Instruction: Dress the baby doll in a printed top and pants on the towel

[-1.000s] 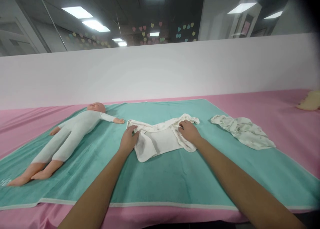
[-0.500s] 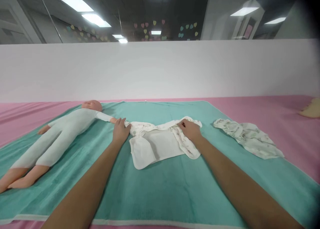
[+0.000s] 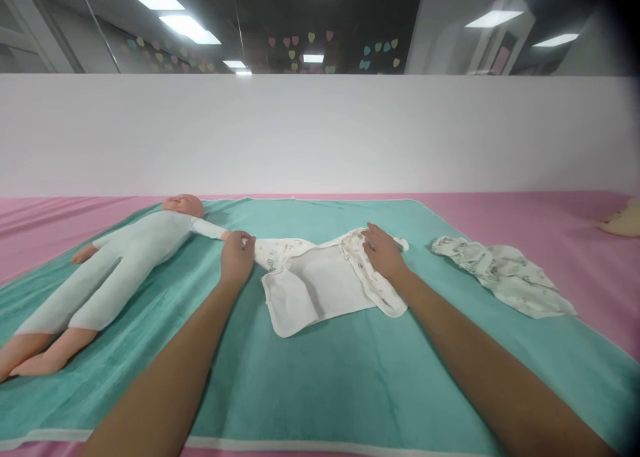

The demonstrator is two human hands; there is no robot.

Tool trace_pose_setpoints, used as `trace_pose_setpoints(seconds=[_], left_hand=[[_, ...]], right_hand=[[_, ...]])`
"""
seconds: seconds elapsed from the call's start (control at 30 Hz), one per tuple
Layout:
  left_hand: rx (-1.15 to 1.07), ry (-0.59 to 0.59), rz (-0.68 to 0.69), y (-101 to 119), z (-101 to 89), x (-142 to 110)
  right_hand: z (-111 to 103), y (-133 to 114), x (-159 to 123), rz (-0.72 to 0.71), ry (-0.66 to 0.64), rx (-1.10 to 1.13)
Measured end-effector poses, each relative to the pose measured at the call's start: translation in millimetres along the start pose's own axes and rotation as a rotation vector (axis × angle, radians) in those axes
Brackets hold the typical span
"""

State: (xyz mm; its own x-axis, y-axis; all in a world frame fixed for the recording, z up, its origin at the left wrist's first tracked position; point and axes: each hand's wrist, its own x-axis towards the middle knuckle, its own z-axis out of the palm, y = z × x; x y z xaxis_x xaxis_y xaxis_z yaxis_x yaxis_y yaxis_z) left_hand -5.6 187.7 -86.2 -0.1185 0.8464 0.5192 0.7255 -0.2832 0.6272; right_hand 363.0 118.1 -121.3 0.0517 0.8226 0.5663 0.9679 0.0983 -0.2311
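Note:
A small white baby shirt (image 3: 330, 274) with a fine print lies spread on the teal towel, its front open and the plain inside showing. At the end of its left sleeve, my left hand (image 3: 237, 258) is closed in a pinch on the cuff, close to the hand of a baby doll (image 3: 145, 244). My right hand (image 3: 385, 254) rests on the shirt's right shoulder, fingers stretched out and apart. The doll lies on its back at the left, in a white body suit, one arm reaching toward my left hand.
The teal towel (image 3: 320, 390) covers a pink sheet (image 3: 525, 224). A crumpled printed white garment (image 3: 505, 277) lies at the right. A pale yellow object (image 3: 623, 218) is partly in view at the far right edge. Behind stands a low white wall (image 3: 320, 137) with glass above.
My left hand has shifted slightly left, drawing the sleeve out straighter. My right hand has loosened from its closed grip, and its fingers now stretch out over the shirt.

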Motion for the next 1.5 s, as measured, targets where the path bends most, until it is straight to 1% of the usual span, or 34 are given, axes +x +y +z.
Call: trace_pose_setpoints(seconds=[0.07,0.13,0.2,0.27,0.3,0.37,0.47,0.57,0.63,0.77,0.8,0.87,0.93,1.0,1.1,1.17,1.23,1.3,1.43,1.5], left_hand=[[-0.010,0.078,0.006,-3,-6.3,0],[0.009,0.129,-0.036,-8,-11.2,0],[0.053,0.142,-0.093,-12,-13.9,-1],[0.090,0.133,-0.107,-15,-14.9,-3],[0.111,0.129,-0.087,-15,-15.0,-4],[0.175,0.129,-0.001,-11,-14.8,-6],[0.296,0.110,0.178,0,-14.3,-11],[0.321,0.047,0.346,16,-13.5,-16],[0.311,-0.036,0.382,27,-12.7,-22],[0.323,-0.322,0.289,43,-9.6,-33],[0.325,-0.375,0.268,45,-8.5,-35],[0.301,-0.444,0.239,46,-6.0,-37],[0.229,-0.496,0.211,44,-3.4,-38],[0.134,-0.525,0.180,42,-1.1,-37],[0.013,-0.541,0.144,41,0.8,-37],[-0.062,-0.570,0.126,42,1.2,-39],[-0.135,-0.607,0.120,43,1.9,-41],[-0.183,-0.619,0.113,43,3.8,-43],[-0.236,-0.589,0.080,40,9.4,-41],[-0.204,-0.551,0.064,38,10.5,-39]], right_hand=[[-3,3,-1,0.100,0.056,-0.051],[-8,10,-2,0.207,0.096,-0.103],[-14,21,-5,0.322,0.117,-0.127],[-19,35,-8,0.458,0.113,-0.070],[-22,42,-9,0.524,0.109,0.000],[-25,53,-11,0.613,0.105,0.163],[-27,61,-11,0.632,0.147,0.330],[-25,62,-9,0.644,0.248,0.444],[-23,63,-7,0.681,0.334,0.528],[-23,70,-7,0.761,0.508,0.667],[-24,72,-8,0.774,0.546,0.697],[-26,75,-8,0.795,0.600,0.763],[-27,77,-8,0.799,0.618,0.844],[-28,77,-8,0.781,0.609,0.929],[-26,76,-7,0.712,0.540,1.053],[-24,73,-7,0.680,0.446,0.972],[-22,71,-7,0.671,0.374,0.776],[-20,68,-6,0.665,0.362,0.613],[-21,61,-6,0.641,0.374,0.482],[-23,53,-6,0.558,0.365,0.398]])
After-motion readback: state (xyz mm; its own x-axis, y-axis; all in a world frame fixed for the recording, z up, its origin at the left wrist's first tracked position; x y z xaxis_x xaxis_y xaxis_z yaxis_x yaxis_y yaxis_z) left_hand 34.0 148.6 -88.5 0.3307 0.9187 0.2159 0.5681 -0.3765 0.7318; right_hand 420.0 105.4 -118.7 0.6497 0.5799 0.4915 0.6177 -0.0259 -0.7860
